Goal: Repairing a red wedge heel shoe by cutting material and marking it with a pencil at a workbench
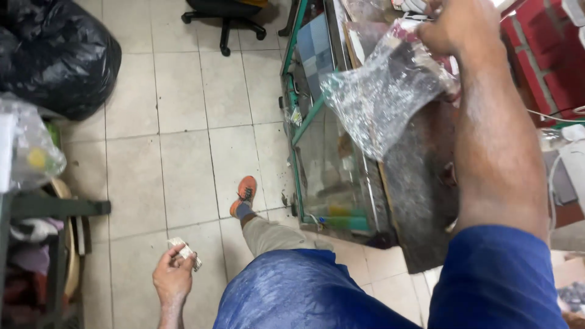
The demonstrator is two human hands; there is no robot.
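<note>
My right hand [458,25] is raised at the top right, shut on a clear crinkled plastic bag [384,91] that hangs down over a green-framed glass counter [304,125]. My left hand [173,274] hangs low at the bottom left over the tiled floor, fingers closed around a small crumpled piece of paper or wrapper [186,251]. My blue shirt fills the bottom middle, and my leg with an orange shoe [244,194] stands on the floor.
A large black rubbish bag [58,55] sits at the top left. A dark rack with clothes and a clear bag [30,158] lines the left edge. An office chair base [225,24] stands at the top. Red shelving is at the far right.
</note>
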